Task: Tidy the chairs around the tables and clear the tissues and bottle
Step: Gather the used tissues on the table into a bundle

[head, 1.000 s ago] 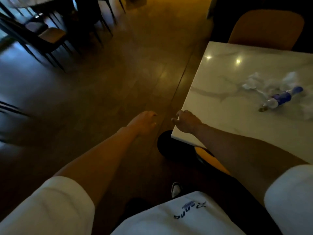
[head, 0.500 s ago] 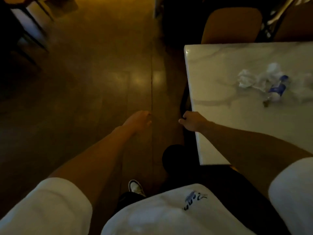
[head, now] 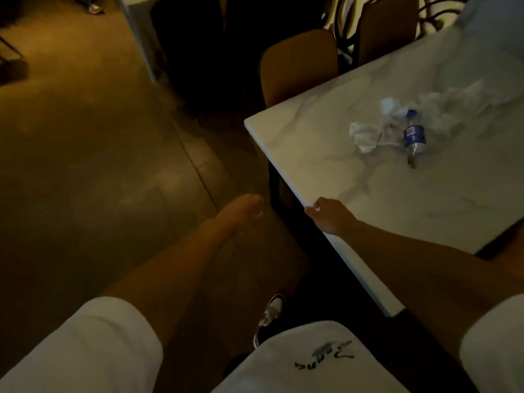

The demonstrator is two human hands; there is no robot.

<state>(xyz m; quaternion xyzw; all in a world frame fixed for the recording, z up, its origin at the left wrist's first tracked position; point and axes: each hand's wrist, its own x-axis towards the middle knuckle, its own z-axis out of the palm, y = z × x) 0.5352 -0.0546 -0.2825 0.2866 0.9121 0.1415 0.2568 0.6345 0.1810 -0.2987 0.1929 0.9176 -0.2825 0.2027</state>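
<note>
Right hand point(head: 330, 215) rests on the near-left edge of the white marble worktop point(head: 326, 171), fingers curled over the rim and gripping it. Left hand point(head: 243, 212) hangs in the air over the floor point(head: 99, 165), just left of the worktop and touching nothing; it is blurred, fingers look loosely bent together, holding nothing.

Bottle point(head: 414, 137) lies on its side near the middle of the worktop: clear plastic, blue label, blue cap pointing toward the far side. Crumpled white tissues point(head: 365, 136) sit just left of it, touching or nearly so, and more tissue point(head: 453, 100) spreads behind and to the right of the bottle. All of this is well apart from the right hand.

Brown chair point(head: 299, 63) stands at the far-left corner of the worktop, back upright, seat hidden under the top. Second chair back point(head: 385, 26) stands just beyond it, further along the far side. Lighting is dim, details beyond that unclear.
</note>
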